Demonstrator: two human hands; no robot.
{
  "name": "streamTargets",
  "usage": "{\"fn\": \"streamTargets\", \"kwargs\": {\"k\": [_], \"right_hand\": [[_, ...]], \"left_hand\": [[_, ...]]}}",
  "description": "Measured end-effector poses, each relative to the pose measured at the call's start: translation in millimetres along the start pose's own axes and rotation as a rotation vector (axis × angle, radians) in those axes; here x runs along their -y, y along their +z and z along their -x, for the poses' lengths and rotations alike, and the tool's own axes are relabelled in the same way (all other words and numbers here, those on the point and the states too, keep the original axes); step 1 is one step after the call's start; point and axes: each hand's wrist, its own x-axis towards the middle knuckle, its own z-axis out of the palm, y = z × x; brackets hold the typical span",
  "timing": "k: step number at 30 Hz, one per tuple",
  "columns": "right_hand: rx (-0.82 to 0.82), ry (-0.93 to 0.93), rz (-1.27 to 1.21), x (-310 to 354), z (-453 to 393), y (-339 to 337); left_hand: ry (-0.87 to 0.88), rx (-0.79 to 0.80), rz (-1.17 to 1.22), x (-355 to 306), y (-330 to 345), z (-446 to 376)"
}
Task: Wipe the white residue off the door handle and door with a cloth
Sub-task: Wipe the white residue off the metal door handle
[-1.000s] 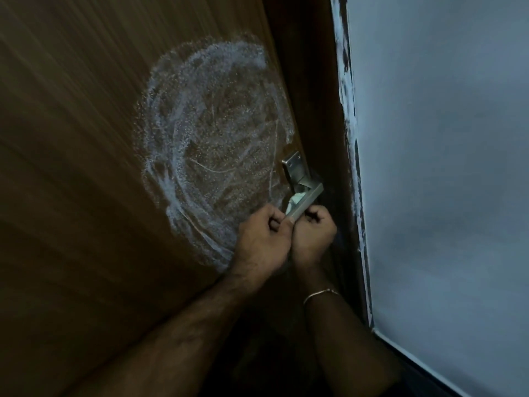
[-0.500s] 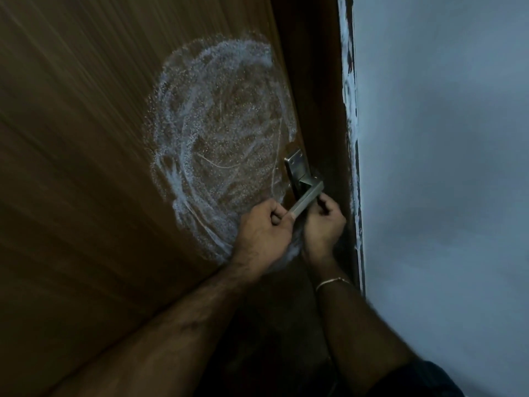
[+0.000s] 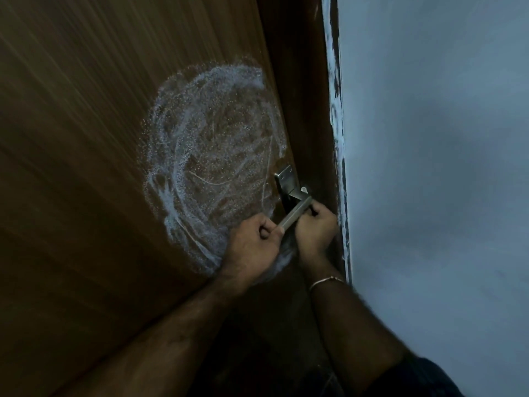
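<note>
Clearly both hands work the lever door handle (image 3: pixel 294 214): the left hand (image 3: pixel 253 243) is curled at the lever's free end, seemingly steadying it, while the right hand (image 3: pixel 316 229) curls beneath the lever near its backplate, probably rubbing there. No cloth is visible, perhaps hidden in the fingers. White residue (image 3: pixel 211 156) swirls across the wooden door (image 3: pixel 86 167), unwiped. No containers appear.

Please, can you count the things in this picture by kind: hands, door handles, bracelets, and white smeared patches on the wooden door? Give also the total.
Hands: 2, the left hand and the right hand
Door handles: 1, the metal door handle
Bracelets: 1, the bracelet on the right wrist
White residue patches on the door: 1, the round white residue
Total: 5
</note>
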Motion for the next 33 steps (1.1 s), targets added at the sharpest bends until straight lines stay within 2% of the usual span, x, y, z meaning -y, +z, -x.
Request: {"fn": "streamTargets", "kwargs": {"k": [2,6,11,14,16,19,21,24,27,28,30,33], "right_hand": [[0.031,-0.105,0.026,6.9,0.1,-5.8],[0.118,-0.44,0.149,11.1,-10.0,-20.7],[-0.031,-0.594,0.23,4.4,-10.9,-26.3],[-0.091,-0.865,0.311,15.5,-17.4,-35.6],[-0.036,-1.026,0.428,22.4,-27.4,-36.8],[0.089,-1.129,0.669,19.9,-35.5,-37.9],[0.15,-1.106,0.788,20.0,-35.4,-40.8],[0.155,-1.084,0.867,27.7,-31.9,-41.3],[0.166,-1.025,0.793,29.0,-24.9,-42.9],[0.167,-0.944,0.701,27.8,-18.2,-43.7],[0.117,-0.67,0.452,21.2,-3.2,-39.1],[0.014,-0.098,0.115,7.2,11.3,-15.6]], "left_hand": [[-0.011,0.008,0.007,-0.2,-0.4,-0.5],[0.024,0.004,0.003,4.1,-0.3,-1.9],[0.027,-0.018,0.018,8.1,-0.9,-2.5],[0.048,-0.01,0.035,10.3,-0.1,-3.7],[0.052,-0.02,0.033,12.6,1.9,-4.6],[0.054,-0.033,0.053,12.1,3.1,-4.7],[0.051,-0.022,0.051,12.1,3.3,-2.6],[0.061,-0.031,0.038,10.6,2.6,-1.5],[0.021,-0.014,0.06,5.2,2.0,1.3],[-0.009,-0.002,0.079,3.1,2.0,2.3],[-0.052,0.008,0.113,-0.4,0.5,4.4],[-0.076,0.016,0.133,-3.6,-1.2,5.4]]}}
